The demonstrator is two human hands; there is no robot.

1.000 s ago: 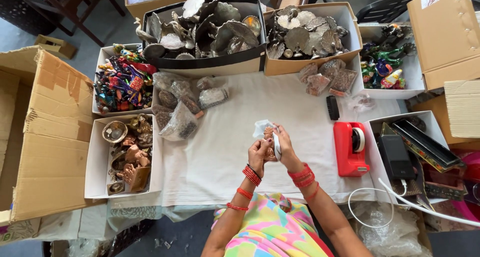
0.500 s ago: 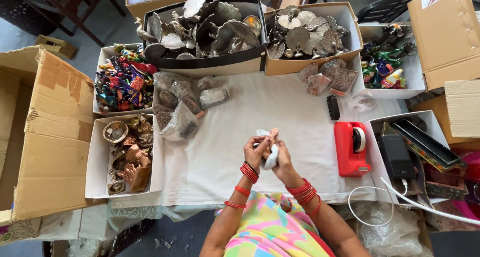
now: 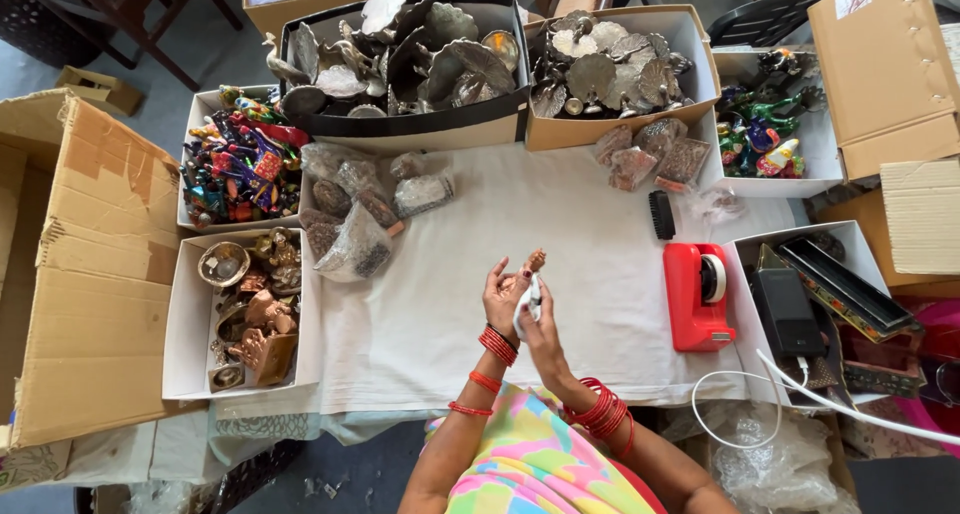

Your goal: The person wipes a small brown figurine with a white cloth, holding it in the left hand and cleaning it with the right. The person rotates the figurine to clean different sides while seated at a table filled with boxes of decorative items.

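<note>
Far out at nine o'clock, an open brown carton (image 3: 95, 264), flaps spread. Just inside it, two white boxes: the upper one (image 3: 238, 164) crammed with bright painted figurines, the lower one (image 3: 245, 314) with brass bowls and small cast pieces. Between ten and eleven o'clock on the white table cloth (image 3: 560, 214), a cluster of clear bagged items (image 3: 365, 209). At twelve o'clock, a black tray (image 3: 400, 64) heaped with dull metal leaf and bird shapes; at one o'clock a tan box (image 3: 620, 69) of similar fan-shaped pieces, with a few wrapped packets (image 3: 650, 159) below it.

At centre, toward six o'clock, both hands raised together over the cloth, forearms ringed with red bangles. Left hand (image 3: 503, 296) palm up, fingers curled round a small brown figurine (image 3: 536, 261) poking out at the top. Right hand (image 3: 543, 329) pressed close against it, pinching white wrapping (image 3: 528, 309) round the figurine's lower part.

At three o'clock, a red tape dispenser (image 3: 697, 294), a black brush (image 3: 661, 215) above it, then a white box (image 3: 840, 294) of dark flat items. At two o'clock, more coloured figurines (image 3: 765, 124) and plain cartons (image 3: 880, 64).
</note>
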